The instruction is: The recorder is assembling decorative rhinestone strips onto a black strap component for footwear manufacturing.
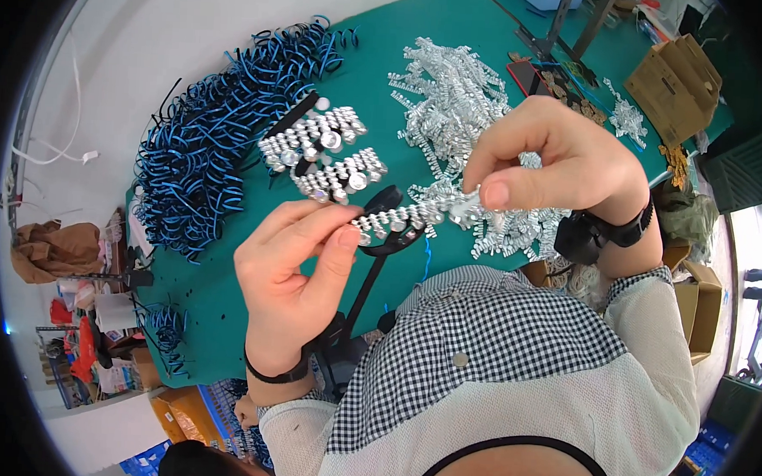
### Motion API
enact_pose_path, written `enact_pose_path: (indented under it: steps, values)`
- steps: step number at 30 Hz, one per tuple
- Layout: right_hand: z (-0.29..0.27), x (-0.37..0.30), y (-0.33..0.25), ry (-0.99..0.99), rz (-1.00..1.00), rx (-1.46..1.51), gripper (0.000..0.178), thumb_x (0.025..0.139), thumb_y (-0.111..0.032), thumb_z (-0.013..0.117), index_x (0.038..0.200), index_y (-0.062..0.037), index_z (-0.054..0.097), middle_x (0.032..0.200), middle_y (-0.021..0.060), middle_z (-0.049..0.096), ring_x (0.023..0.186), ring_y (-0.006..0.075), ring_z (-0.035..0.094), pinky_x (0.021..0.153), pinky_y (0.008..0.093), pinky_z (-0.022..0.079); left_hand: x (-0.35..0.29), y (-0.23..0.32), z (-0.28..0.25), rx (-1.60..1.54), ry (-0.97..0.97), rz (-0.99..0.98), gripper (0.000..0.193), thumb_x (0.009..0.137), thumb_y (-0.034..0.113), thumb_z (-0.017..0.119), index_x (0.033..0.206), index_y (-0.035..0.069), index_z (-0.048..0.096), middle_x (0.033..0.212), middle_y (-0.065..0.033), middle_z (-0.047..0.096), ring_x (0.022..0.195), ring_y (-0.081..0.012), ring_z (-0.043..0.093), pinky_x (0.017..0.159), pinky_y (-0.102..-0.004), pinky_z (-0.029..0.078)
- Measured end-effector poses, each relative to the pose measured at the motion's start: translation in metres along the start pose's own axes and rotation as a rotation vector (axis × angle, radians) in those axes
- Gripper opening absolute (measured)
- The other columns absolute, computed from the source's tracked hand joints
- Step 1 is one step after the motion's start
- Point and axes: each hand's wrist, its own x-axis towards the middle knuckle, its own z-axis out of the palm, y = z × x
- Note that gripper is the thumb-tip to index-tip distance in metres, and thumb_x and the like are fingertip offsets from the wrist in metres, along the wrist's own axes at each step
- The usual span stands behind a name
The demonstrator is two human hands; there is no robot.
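Left hand (299, 264) pinches one end of one silver strip (399, 220); right hand (567, 157) pinches other end. Beyond: one blue-black coil pile (211, 141), one silver coil pile (451, 92).

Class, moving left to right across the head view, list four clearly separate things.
Crumpled brown bundle, large pile of black-and-blue coils, held knobbly silver strip, upper brown cardboard box.

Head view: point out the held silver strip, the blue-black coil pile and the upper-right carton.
Silver strip (410, 215): head view, middle of its length.
Coil pile (211, 141): head view, middle of the heap.
Carton (669, 102): head view, side panel.
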Motion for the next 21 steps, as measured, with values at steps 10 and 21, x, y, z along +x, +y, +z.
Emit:
enact_pose_path:
  steps: [10,21]
  values:
    - [-0.001,-0.006,-0.005,0.114,-0.167,-0.269,0.016,0.073,-0.008,0.067,0.086,0.0021,0.064,0.065,0.0041,0.058,0.058,0.0075,0.052,0.051,0.0217,0.041,-0.001,-0.002,-0.009,-0.020,0.047,-0.049,0.013,0.073,-0.002,0.068,0.086,-0.004,0.065,0.082,-0.0096,0.061,0.064,-0.0106,0.058,0.055,-0.0195,0.047]
    - [0.005,-0.003,-0.001,0.394,-0.462,-0.691,0.013,0.067,0.000,0.067,0.078,-0.0052,0.061,0.074,0.0045,0.062,0.063,0.0178,0.058,0.053,0.0257,0.044,-0.002,-0.005,-0.013,-0.078,0.019,-0.103,0.007,0.075,0.000,0.067,0.079,-0.005,0.063,0.074,-0.0055,0.057,0.059,-0.0080,0.051,0.051,-0.0189,0.040]
